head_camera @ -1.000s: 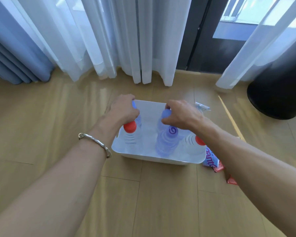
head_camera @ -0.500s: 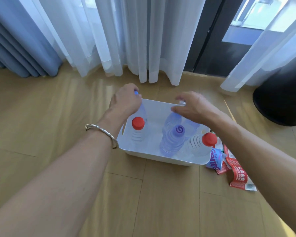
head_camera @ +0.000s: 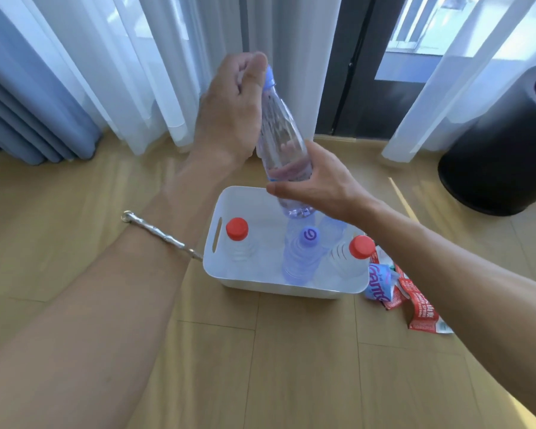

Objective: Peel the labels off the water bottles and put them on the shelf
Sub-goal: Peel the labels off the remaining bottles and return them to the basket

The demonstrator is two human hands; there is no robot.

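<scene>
Indoors, wooden floor (head_camera: 75, 243), sheer curtains (head_camera: 155, 72), left hand (head_camera: 229, 109) and right hand (head_camera: 319, 187) gripping bottle (head_camera: 280, 134)

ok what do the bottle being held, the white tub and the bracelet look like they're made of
The held bottle: clear, glossy plastic, likely; what lies behind shows through it. The white tub: opaque moulded plastic, smooth satin finish, with a cut-out handle slot. The bracelet: seemingly silvery metal, with bright highlights; which metal cannot be told.
</scene>
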